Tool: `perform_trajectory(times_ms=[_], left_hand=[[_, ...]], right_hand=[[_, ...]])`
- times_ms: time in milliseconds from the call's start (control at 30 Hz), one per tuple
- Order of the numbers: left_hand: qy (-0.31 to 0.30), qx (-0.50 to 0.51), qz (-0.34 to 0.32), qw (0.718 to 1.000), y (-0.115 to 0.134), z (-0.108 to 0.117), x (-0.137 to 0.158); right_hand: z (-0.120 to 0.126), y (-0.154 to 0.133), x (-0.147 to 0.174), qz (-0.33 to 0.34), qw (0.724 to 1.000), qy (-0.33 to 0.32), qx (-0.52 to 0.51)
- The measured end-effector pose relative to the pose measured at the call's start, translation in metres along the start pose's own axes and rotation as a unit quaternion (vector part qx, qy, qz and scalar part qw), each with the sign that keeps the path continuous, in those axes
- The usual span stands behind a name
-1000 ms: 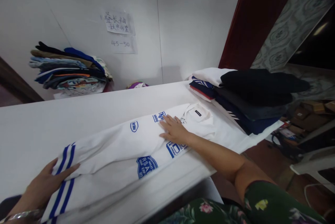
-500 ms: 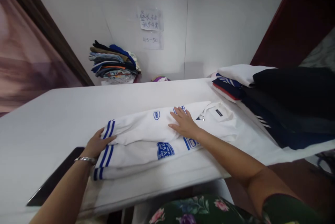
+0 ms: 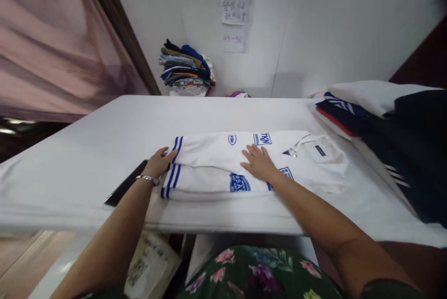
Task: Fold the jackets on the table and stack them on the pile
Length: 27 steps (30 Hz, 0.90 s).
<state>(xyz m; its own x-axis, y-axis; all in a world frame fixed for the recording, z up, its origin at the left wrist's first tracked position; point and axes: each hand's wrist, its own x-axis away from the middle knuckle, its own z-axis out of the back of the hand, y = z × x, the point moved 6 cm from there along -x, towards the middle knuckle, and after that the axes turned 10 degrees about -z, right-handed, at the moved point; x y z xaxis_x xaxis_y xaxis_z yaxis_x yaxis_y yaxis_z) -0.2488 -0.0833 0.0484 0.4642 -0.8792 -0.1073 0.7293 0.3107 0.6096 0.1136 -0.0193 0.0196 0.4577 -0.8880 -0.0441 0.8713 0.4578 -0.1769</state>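
A white long-sleeved top (image 3: 206, 152) with blue stripes and blue printed patches lies folded lengthwise on the white table. Its collar and dark neck label point right, and the striped ends lie to the left. My right hand (image 3: 260, 163) rests flat on the middle of the top, fingers spread. At the striped end, my left hand (image 3: 159, 163), with a bracelet on its wrist, touches the edge of the fabric. Its thumb lies over the stripes, apart from the other fingers, which are beside the edge. A dark flat object (image 3: 127, 183) lies partly behind my left forearm.
Folded dark and white clothes (image 3: 394, 150) are piled on the right of the table (image 3: 115, 126). Beyond the far edge stands a stack of folded clothes (image 3: 186, 68) against the wall. Paper signs (image 3: 236, 24) hang above. A pink curtain (image 3: 52, 47) hangs at left.
The view has shifted, so the table and top appear farther right. My right hand still lies on the top's middle and my left hand is still at its striped end.
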Motion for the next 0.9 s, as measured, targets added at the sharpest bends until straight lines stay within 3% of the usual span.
perform_trajectory(times_ms=[100, 200, 267, 333, 467, 633, 800, 900], left_hand=[[0.052, 0.028, -0.004, 0.998, -0.003, 0.015, 0.024], [0.117, 0.031, -0.064, 0.991, 0.001, 0.030, 0.056], [0.128, 0.044, -0.115, 0.984, 0.005, 0.033, 0.078], [0.107, 0.050, -0.184, 0.976, 0.011, 0.030, 0.096], [0.001, 0.003, -0.292, 0.956, 0.023, 0.015, 0.117], [-0.054, -0.032, -0.302, 0.951, 0.028, 0.006, 0.115], [0.030, -0.069, -0.228, 0.971, 0.016, 0.007, 0.108], [0.053, -0.101, -0.249, 0.962, 0.017, 0.008, 0.109]], right_hand=[[0.000, 0.002, 0.000, 0.003, 1.000, 0.002, 0.003], [-0.002, 0.006, 0.000, 0.005, 1.000, 0.002, -0.007], [-0.003, 0.008, -0.001, 0.007, 1.000, 0.001, -0.012], [-0.004, 0.010, -0.001, 0.010, 1.000, 0.003, -0.011], [-0.005, 0.011, 0.000, 0.019, 1.000, 0.008, -0.002], [-0.007, 0.013, -0.001, 0.027, 0.999, 0.023, 0.010], [-0.008, 0.013, -0.001, 0.026, 0.999, 0.026, 0.013], [-0.006, 0.011, 0.000, 0.023, 0.999, 0.022, 0.013]])
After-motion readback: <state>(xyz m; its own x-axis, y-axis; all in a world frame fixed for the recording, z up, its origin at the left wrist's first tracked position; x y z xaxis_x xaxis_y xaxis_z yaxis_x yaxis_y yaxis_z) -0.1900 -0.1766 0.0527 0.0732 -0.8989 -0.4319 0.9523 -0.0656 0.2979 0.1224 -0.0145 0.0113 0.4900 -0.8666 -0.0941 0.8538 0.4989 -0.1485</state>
